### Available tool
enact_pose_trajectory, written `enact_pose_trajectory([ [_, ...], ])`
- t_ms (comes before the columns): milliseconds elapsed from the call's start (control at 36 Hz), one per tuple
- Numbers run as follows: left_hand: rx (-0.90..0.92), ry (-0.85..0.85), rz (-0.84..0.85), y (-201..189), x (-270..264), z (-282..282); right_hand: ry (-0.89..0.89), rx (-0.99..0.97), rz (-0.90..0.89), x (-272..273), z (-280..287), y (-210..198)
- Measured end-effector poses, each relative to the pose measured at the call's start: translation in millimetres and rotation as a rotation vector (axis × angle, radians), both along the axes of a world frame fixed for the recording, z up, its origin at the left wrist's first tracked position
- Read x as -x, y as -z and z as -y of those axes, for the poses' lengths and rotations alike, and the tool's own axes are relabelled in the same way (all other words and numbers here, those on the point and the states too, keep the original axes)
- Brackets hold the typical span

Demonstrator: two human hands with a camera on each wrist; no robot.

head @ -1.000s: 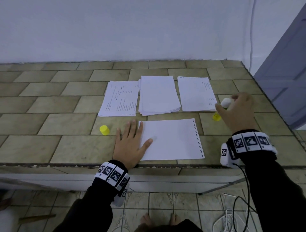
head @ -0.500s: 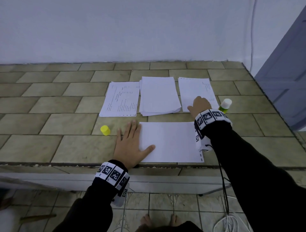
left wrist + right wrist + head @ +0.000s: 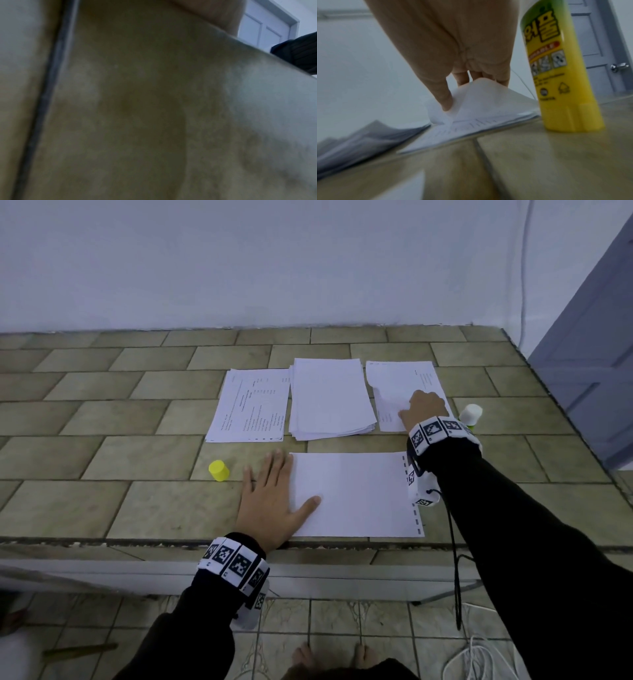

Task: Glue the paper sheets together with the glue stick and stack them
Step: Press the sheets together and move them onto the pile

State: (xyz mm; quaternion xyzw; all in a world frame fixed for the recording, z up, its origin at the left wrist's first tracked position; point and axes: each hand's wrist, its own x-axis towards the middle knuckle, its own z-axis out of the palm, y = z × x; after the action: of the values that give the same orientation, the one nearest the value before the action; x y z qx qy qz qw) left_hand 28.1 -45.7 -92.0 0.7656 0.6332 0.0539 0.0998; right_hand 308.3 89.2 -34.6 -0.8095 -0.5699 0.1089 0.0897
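Right wrist view shows the right hand [image 3: 453, 56] pinching the top sheet [image 3: 488, 97] of the right-hand pile, thumb and fingers buckling it into a ridge. Paper this thin is light, limp and easily creased, so a hold near an edge or corner, lifted gently, would likely suit it better. The glue stick [image 3: 556, 70] stands upright just beside the pile. The left hand [image 3: 270, 501] lies flat, fingers straight, holding down the near sheet [image 3: 359, 494] on the table [image 3: 102, 474].
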Motion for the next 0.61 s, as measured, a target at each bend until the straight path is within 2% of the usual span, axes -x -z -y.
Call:
enact_pose_trajectory([
  [167,-0.007,-0.013,0.059,0,1,0,-0.002,-0.253,-0.078,0,-3,-23],
  [250,-0.028,-0.019,0.175,-1,2,0,-0.079,-0.361,-0.17,3,4,-36],
  [389,-0.078,-0.087,0.573,0,7,0,-0.292,-0.424,-0.301,12,43,-48],
  [528,-0.141,-0.165,1.082,-6,10,6,-0.433,-0.341,-0.507,12,86,-34],
  [611,-0.047,-0.207,1.284,-17,11,3,-0.482,-0.326,-0.542,10,105,-23],
])
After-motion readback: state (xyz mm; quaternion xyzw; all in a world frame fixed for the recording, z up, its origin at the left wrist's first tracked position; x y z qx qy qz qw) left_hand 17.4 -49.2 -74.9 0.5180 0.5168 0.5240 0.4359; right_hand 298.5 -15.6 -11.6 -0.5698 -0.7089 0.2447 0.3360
